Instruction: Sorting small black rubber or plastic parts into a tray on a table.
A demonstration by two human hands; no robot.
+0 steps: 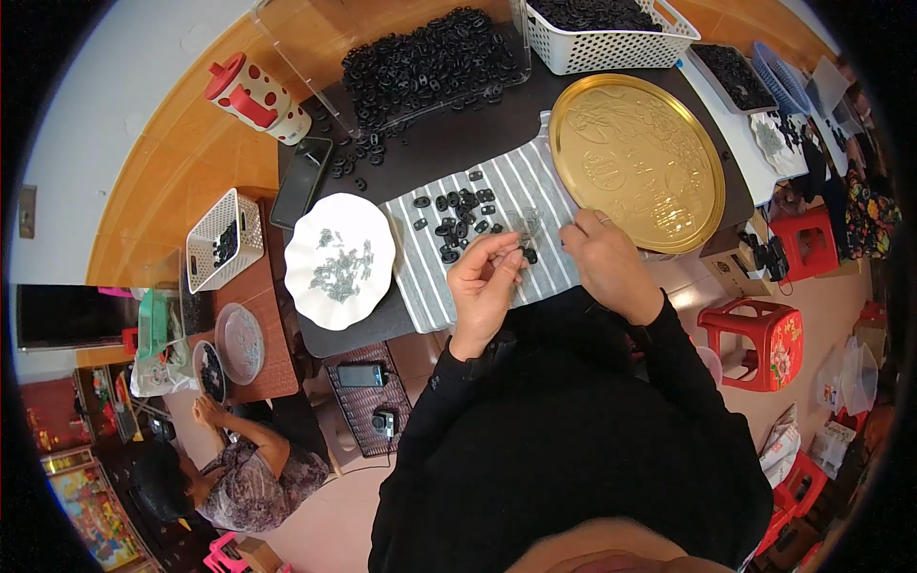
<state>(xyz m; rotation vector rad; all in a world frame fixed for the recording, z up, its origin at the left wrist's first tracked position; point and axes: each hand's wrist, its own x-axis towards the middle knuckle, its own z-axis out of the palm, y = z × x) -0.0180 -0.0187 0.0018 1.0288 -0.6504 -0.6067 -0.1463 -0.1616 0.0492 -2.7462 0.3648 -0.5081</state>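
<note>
My left hand (pixel 484 286) is over the striped cloth (pixel 411 277), thumb and index finger pinched on a small black oval piece (pixel 522 250). A few small clear pieces (pixel 525 222) show just beyond its fingertips. To its right, my right hand (pixel 611 267) hangs with curled fingers near the edge of the gold tray (pixel 638 162); whatever they hold, if anything, is hidden. Loose black oval pieces (pixel 462 202) with holes lie on the cloth, left of and beyond my left hand. Left of the cloth, a white scalloped plate (pixel 304 234) bears many small clear pieces (pixel 346 272).
A clear bin (pixel 523 57) of black pieces stands at the back, beside a white basket (pixel 611 50). A phone (pixel 302 181) and a dotted tumbler (pixel 258 100) are at far left. Another person (pixel 258 477) works at the lower left. A red stool (pixel 750 334) stands at right.
</note>
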